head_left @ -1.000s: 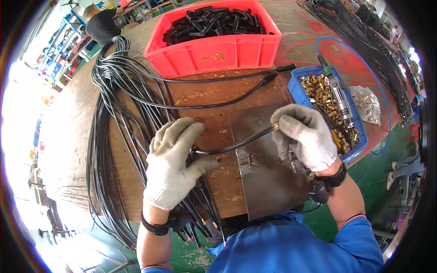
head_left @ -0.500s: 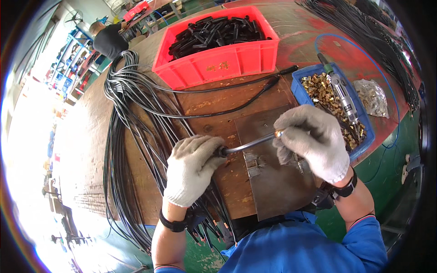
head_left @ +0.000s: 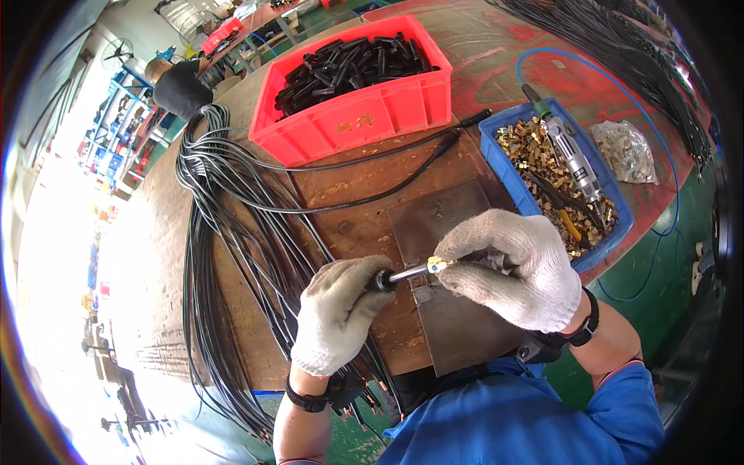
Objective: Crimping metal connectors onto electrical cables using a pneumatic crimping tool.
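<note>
My left hand [head_left: 333, 314], in a white knit glove, is closed round a black cable [head_left: 409, 273] whose short end sticks out to the right. A black sleeve [head_left: 383, 280] sits on the cable at my left fingertips. My gloved right hand [head_left: 515, 271] pinches a small brass-coloured terminal [head_left: 439, 264] between thumb and fingers, right at the cable's tip. Whether the terminal is seated on the wire is too small to tell. Both hands hover over a dark metal plate [head_left: 457, 329] lying on the wooden table [head_left: 341, 232].
At the back stands a red bin [head_left: 356, 128] full of black sleeves. On the right, a blue tray [head_left: 496, 159] holds brass terminals, a silver air tool [head_left: 573, 159] and yellow-handled pliers [head_left: 570, 225]. Beside it lies a clear bag [head_left: 624, 151]. Black cables [head_left: 209, 263] hang over the left edge.
My right hand has moved left and closer to my left hand. Less cable shows between the hands, and the brass terminal is more visible. The whole view has shifted slightly.
</note>
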### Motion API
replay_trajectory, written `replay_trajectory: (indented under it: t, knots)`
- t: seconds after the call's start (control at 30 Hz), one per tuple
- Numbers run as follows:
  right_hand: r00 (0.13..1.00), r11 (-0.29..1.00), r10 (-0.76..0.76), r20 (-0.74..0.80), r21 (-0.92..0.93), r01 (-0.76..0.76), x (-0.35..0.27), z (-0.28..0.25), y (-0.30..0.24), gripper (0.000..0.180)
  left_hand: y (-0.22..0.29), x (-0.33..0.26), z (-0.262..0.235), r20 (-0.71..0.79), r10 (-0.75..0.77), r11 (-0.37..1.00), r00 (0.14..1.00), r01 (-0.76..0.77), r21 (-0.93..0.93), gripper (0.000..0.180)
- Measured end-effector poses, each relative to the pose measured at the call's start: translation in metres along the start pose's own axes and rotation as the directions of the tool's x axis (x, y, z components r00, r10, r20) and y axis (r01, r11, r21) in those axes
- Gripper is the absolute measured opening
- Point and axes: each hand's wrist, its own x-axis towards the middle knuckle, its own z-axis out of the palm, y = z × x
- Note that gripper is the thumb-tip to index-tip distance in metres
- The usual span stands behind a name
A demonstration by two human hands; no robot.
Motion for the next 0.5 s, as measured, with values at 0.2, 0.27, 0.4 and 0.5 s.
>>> replay_trajectory:
  t: [0.2, 0.27, 0.4, 0.5]
  knots:
    - [0.982, 0.973, -0.158, 0.107, -0.152, 0.173, 0.002, -0.005, 0.001, 0.015, 0.004, -0.003, -0.001, 0.066, 0.044, 0.996, 0.997, -0.038, -0.082, 0.039]
    - [0.977, 0.967, -0.164, 0.138, -0.175, 0.187, 0.003, -0.006, 0.001, 0.015, 0.007, -0.004, -0.002, 0.094, 0.048, 0.996, 0.994, -0.041, -0.074, 0.04]
    - [0.965, 0.956, -0.177, 0.193, -0.2, 0.215, 0.001, -0.008, 0.005, 0.015, 0.014, -0.002, 0.0, 0.108, 0.087, 0.994, 0.99, -0.079, -0.076, 0.041]
    - [0.954, 0.949, -0.197, 0.225, -0.202, 0.243, 0.001, -0.008, 0.009, 0.016, 0.021, -0.001, 0.002, 0.122, 0.097, 0.993, 0.988, -0.087, -0.083, 0.04]
